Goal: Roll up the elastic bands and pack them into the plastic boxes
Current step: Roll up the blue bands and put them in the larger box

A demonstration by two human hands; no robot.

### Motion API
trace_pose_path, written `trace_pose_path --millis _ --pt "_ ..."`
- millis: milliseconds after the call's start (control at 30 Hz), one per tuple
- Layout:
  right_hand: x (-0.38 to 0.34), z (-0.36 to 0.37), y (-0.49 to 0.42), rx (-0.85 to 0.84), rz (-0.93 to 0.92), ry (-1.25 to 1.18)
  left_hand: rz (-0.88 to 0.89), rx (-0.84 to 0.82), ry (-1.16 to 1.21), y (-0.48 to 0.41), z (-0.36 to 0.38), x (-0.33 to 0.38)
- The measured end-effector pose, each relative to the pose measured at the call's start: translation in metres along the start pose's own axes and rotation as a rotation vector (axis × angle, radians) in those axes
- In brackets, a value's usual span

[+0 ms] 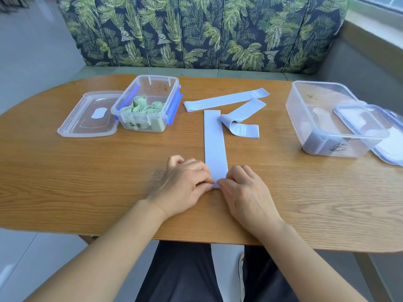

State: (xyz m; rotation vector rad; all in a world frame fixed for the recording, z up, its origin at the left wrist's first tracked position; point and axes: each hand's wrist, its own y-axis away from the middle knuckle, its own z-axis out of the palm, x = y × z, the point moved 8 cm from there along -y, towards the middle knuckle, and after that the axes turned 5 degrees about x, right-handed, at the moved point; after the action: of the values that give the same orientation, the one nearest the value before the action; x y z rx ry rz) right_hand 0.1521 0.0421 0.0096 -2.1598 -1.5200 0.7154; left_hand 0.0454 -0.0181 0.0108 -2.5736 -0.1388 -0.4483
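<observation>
Head view: wooden table before a leaf-print sofa back. Left hand and right hand pinch the blue band at its near end

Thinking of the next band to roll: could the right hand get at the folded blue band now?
Probably yes: the folded blue band lies uncovered just beyond the right hand, though that hand now pinches the flat band.

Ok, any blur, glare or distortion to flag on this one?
Head view: mostly sharp, with a slight smear beside the left hand, which with the right hand pinches the near end of the flat blue band. The wide-angle lens bows the table edges. Daylight is soft and shadows are faint. A pale sheen on the right box hazes its contents.
</observation>
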Motion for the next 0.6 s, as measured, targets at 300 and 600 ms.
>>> trace_pose_path --millis 300,600 --pt "0.004 0.004 0.000 -0.066 -0.015 -0.025 -0.115 0.070 -0.005 0.009 0.000 -0.003" --pt "0.019 -0.001 -0.001 -0.030 0.145 -0.245 -0.205 0.057 0.017 0.009 0.005 -0.009"
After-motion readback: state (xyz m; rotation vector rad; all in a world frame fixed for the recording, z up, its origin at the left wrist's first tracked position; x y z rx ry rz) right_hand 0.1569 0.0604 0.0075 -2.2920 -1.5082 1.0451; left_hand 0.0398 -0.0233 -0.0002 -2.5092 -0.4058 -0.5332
